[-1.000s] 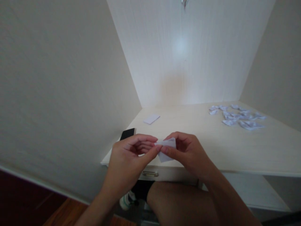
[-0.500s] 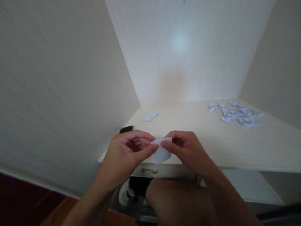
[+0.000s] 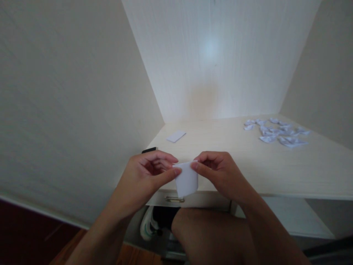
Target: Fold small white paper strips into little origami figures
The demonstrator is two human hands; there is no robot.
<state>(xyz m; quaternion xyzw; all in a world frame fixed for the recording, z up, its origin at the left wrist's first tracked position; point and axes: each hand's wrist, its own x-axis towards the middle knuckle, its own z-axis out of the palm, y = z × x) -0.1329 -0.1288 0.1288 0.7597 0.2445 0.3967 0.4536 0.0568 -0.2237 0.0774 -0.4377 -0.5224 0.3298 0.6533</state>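
Note:
A small piece of white paper (image 3: 186, 181) hangs between my two hands, held by its upper edge above the front of the desk. My left hand (image 3: 150, 173) pinches its upper left corner between thumb and fingers. At the upper right corner, my right hand (image 3: 219, 171) pinches it the same way. The paper's lower part bends in a soft curve. Further back on the desk, to the left, lies a flat stack of white paper (image 3: 176, 136). Several folded white paper pieces (image 3: 292, 141), shaped like little boats, are spread at the right.
The pale desk (image 3: 220, 136) has walls on its left, back and right. A dark phone-like object (image 3: 149, 150) lies at the left edge, partly behind my left hand. Below the desktop are a drawer with a metal handle (image 3: 174, 200) and my leg (image 3: 209, 232).
The paper has opened out between my hands and shows a wider, smoother face. My hands have shifted slightly, and both still grip it.

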